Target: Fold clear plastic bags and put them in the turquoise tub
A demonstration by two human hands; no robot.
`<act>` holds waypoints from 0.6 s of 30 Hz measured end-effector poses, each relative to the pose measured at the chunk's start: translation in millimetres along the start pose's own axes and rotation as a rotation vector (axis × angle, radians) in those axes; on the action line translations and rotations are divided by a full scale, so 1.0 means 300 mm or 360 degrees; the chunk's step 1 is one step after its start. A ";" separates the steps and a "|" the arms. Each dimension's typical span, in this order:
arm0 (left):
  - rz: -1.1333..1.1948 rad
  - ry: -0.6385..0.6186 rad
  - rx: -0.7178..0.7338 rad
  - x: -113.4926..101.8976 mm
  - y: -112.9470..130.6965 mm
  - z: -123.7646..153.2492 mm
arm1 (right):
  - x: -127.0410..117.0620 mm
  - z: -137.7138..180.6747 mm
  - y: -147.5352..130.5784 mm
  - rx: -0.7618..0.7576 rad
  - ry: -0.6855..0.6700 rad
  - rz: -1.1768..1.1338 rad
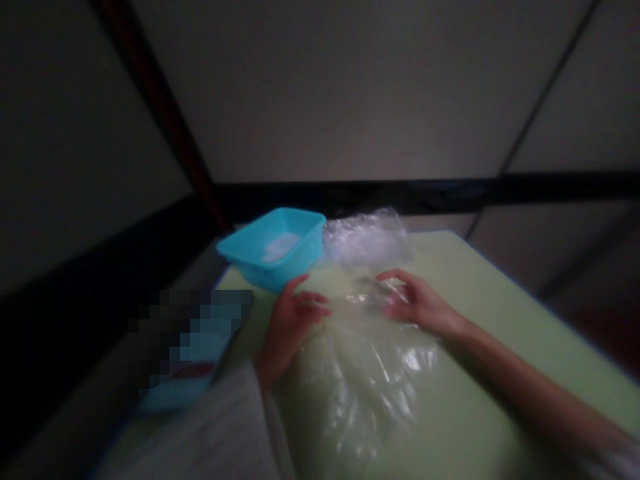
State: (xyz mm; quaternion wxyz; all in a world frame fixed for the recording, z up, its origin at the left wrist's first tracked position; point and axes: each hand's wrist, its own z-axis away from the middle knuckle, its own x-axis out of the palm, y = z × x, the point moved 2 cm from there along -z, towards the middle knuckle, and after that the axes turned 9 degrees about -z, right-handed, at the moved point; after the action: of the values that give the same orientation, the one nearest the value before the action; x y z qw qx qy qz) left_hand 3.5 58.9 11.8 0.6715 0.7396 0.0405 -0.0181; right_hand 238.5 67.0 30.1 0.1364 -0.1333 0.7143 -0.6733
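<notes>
A large clear plastic bag [357, 373] lies spread toward me over the pale green table, its upper edge between my two hands. My left hand [295, 317] grips the left side of that edge, fingers curled and index finger raised. On the right side, my right hand [420, 307] has its fingers bent around the film, with the index finger stretched out. A blurred greyish patch near the right fingertips is too unclear to name. Just beyond my left hand stands a turquoise plastic basin [295, 267], holding something white [281, 247].
A crumpled heap of clear plastic [367, 237] lies at the back of the table [500, 320], beside the basin. To the left is a pixelated light-blue object [200, 347]. Panelled walls [350, 93] stand close behind and left. The room is dim.
</notes>
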 end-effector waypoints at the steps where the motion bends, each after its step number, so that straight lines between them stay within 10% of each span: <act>1: -0.0023 0.0041 0.0005 -0.006 0.000 -0.002 | -0.006 -0.001 0.001 0.0014 0.0013 0.0019; 18: -0.0246 0.0218 0.0017 -0.027 -0.019 -0.018 | -0.041 0.000 -0.002 0.0099 0.0025 0.0116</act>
State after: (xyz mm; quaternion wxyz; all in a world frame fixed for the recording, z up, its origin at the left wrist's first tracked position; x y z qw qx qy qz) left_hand -5.2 64.6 7.2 0.6598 0.7375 0.1431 -0.0195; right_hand 250.1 71.7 31.0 0.1592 -0.0977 0.6985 -0.6908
